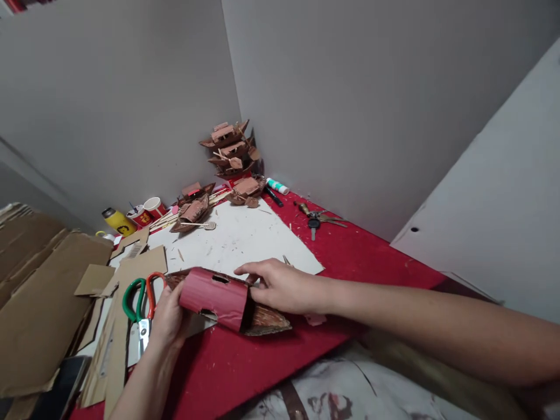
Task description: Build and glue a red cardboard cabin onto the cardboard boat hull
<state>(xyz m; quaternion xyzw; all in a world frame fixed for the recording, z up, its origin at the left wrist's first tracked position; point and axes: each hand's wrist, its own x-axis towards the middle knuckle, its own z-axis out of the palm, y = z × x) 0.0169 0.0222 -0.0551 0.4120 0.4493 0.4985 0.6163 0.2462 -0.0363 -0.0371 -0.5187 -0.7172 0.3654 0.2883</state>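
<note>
A brown cardboard model boat (268, 320) with a curved red cabin roof (214, 298) is held just above the near part of the table. The roof has cut-out window holes on both sides. My left hand (168, 315) is closed round the boat's left end, at the edge of the roof. At the other end, my right hand (280, 286) grips the boat's far side beside the cabin opening. Its forefinger reaches out past the far edge, and the other fingertips are partly hidden by the boat. Scissors (143, 326) with green and orange handles lie beside my left hand.
White paper (245, 233) covers part of the red tabletop (350, 251). Several model boats (192, 213) stand at the back, some stacked in the corner (225, 135). Cardboard pieces (56, 286) fill the left side. A key (313, 227), a marker (275, 197) and paper cups (154, 206) lie or stand farther back.
</note>
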